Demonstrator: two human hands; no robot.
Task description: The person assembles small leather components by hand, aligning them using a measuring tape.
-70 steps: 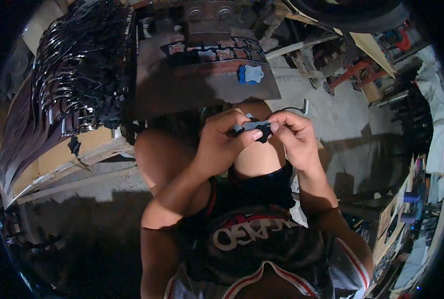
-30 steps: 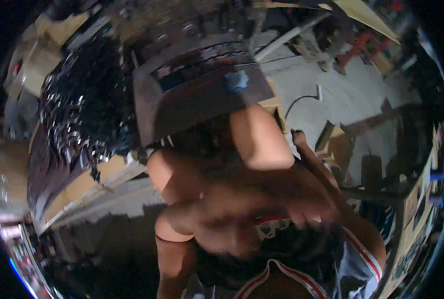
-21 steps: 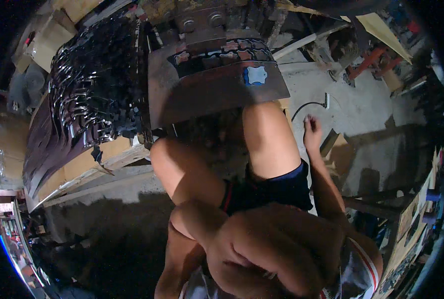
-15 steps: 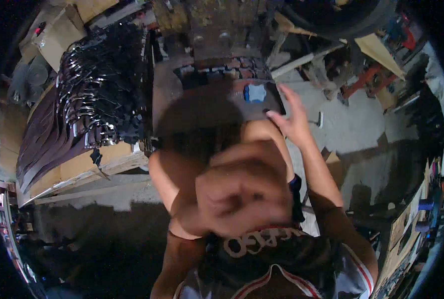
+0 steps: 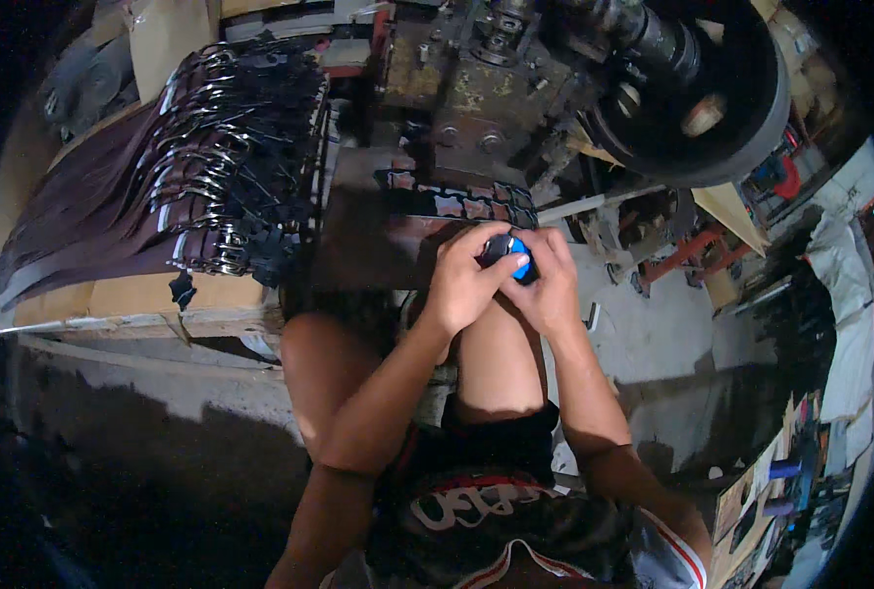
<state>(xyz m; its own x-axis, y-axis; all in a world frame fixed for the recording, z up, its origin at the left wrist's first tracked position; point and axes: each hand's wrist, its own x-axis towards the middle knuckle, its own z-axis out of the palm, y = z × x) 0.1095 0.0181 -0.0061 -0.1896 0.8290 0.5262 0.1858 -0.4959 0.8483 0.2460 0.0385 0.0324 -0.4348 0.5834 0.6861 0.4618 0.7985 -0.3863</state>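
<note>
Both hands meet over the near right edge of the dark work surface (image 5: 344, 250), above my thigh. My left hand (image 5: 464, 280) is closed on the dark side of a small blue and black object (image 5: 521, 267). My right hand (image 5: 551, 280) grips its other side, with fingers curled around it. Fingers cover much of the object, so its exact kind does not show. Just beyond the hands lies a dark strip with a row of cut-out shapes (image 5: 461, 204).
At left, many dark sheet strips with ragged cut ends (image 5: 201, 167) lie piled on a cardboard-topped stand (image 5: 113, 306). A greasy machine (image 5: 476, 88) stands ahead, with a large black wheel (image 5: 741, 147) at its right. A red metal frame (image 5: 687, 257) sits on the floor beyond.
My left hand has come up from a blur near my lap to join the right. The small blue object, which lay on the work surface, is now held between both hands. The view has shifted.
</note>
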